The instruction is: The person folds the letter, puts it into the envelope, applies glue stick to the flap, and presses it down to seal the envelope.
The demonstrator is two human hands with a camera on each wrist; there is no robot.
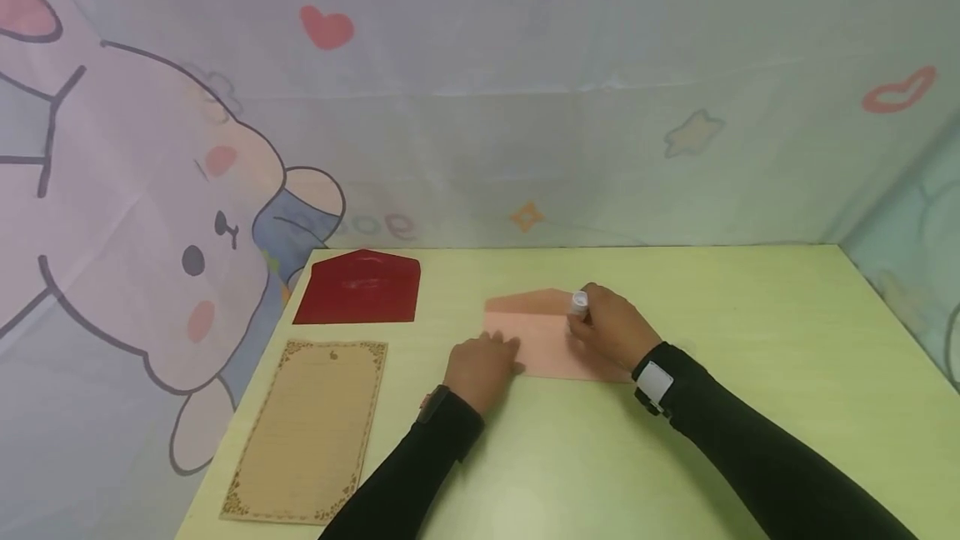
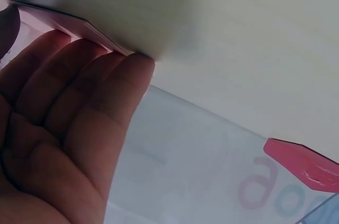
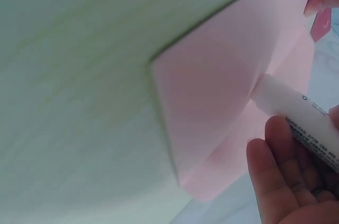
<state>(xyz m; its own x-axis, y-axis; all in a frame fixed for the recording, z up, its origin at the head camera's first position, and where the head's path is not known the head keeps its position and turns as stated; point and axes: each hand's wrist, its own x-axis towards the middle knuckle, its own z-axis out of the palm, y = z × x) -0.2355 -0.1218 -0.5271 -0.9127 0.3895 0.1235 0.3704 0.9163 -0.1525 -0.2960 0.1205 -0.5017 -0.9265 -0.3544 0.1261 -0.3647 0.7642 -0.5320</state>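
A pink envelope (image 1: 543,348) lies on the table with its flap (image 1: 528,303) folded out toward the back. My right hand (image 1: 617,325) grips a white glue stick (image 3: 302,110), whose end meets the envelope near the flap's fold in the right wrist view. Printed text runs along the glue stick's side. My left hand (image 1: 482,371) rests with its fingers on the envelope's left part. In the left wrist view its fingers (image 2: 106,75) extend along the envelope's edge, the thumb apart from them.
A red envelope (image 1: 360,290) lies at the table's back left, flap outward. In front of it is a tan sheet of paper (image 1: 307,432) with an ornate border. A printed cloth (image 1: 487,107) with hearts and a rabbit hangs behind the yellow table (image 1: 750,315).
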